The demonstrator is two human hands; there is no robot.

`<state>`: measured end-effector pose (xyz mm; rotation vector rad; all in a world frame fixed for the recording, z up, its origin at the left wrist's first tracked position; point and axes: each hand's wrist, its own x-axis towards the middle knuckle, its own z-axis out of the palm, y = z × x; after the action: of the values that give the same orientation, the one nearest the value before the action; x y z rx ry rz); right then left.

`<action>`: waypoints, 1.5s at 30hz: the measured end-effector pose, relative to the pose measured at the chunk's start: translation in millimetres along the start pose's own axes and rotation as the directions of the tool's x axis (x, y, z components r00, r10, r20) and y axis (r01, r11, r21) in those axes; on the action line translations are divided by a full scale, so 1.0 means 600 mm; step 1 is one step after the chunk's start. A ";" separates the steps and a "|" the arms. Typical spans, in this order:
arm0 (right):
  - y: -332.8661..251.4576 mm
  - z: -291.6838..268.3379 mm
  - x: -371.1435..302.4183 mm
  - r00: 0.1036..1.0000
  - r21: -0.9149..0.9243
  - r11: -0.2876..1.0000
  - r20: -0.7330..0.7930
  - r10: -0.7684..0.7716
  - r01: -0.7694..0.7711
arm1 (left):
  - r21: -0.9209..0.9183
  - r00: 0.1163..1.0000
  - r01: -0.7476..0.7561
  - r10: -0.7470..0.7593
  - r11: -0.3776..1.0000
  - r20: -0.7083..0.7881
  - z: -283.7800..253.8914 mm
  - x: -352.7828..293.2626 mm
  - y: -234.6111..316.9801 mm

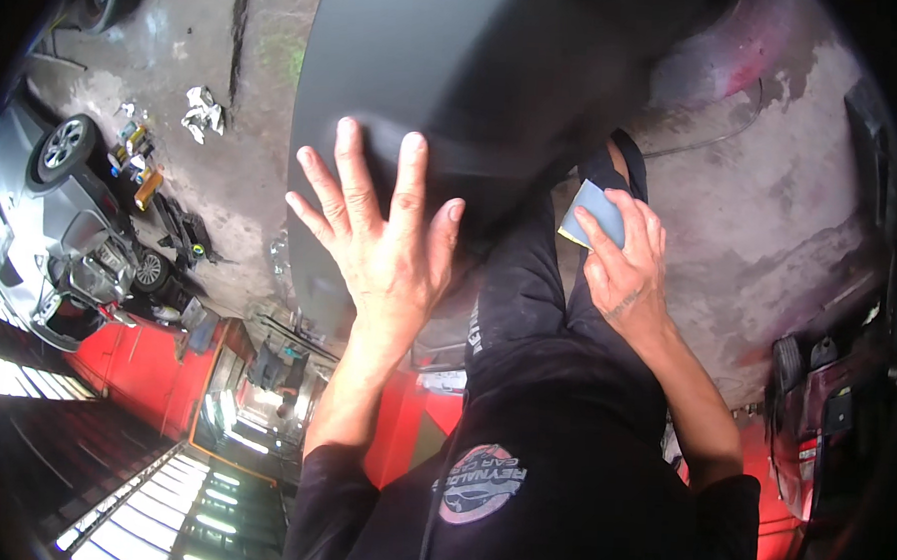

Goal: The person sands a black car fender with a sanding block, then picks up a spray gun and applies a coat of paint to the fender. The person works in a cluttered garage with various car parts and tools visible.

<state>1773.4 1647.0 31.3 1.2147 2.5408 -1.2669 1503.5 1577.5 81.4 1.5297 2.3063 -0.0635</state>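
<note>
My left hand (386, 232) lies flat with fingers spread on a large dark grey car body panel (458, 70) that fills the upper middle of the view. My right hand (624, 268) grips a small folded grey-blue sanding sheet (591, 214) with a yellowish edge, just right of the panel's lower edge. Both forearms come up from my dark work clothes (551, 465), which carry a round patch on the chest.
A grey car (41, 212) with parts removed stands at the left. Crumpled rags (204, 111) and small cans (134, 151) lie on the stained concrete floor (773, 194). Red walls (154, 377) and lit windows show at lower left. Dark equipment (824, 397) stands at right.
</note>
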 end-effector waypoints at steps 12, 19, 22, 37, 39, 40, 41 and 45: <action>-0.011 -0.001 0.005 0.991 0.052 0.998 -0.134 -0.022 0.029 | 0.002 0.999 -0.033 0.033 0.999 0.010 0.005 -0.002 0.011; -0.037 -0.001 0.042 0.958 0.070 0.992 -0.273 -0.084 0.107 | -0.026 0.980 -0.151 0.153 0.988 0.130 0.004 -0.034 0.052; -0.055 0.013 0.091 0.879 0.015 0.974 -0.433 -0.197 0.226 | -0.081 0.987 -0.140 0.146 0.987 0.070 0.012 -0.075 0.044; -0.076 0.019 0.128 0.894 -0.149 0.960 -0.352 -0.276 0.238 | -0.088 0.989 0.101 -0.109 0.991 -0.102 0.031 -0.084 -0.027; -0.082 0.012 0.133 0.852 -0.114 0.962 -0.448 -0.271 0.246 | -0.123 0.987 0.102 -0.116 0.987 -0.114 0.035 -0.084 -0.028; -0.097 0.008 0.145 0.830 -0.100 0.959 -0.483 -0.279 0.264 | -0.141 0.988 0.094 -0.110 0.986 -0.111 0.037 -0.083 -0.028; -0.105 0.015 0.160 0.805 -0.086 0.949 -0.510 -0.303 0.303 | -0.141 0.988 0.090 -0.106 0.986 -0.111 0.037 -0.082 -0.028; -0.108 0.050 0.179 0.830 -0.144 0.941 -0.444 -0.337 0.306 | -0.141 0.989 0.078 -0.094 0.987 -0.111 0.035 -0.080 -0.026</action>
<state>1648.1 1670.4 14.5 1.2353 3.2226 -1.0179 1511.8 1523.9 75.0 1.4003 2.4130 0.1634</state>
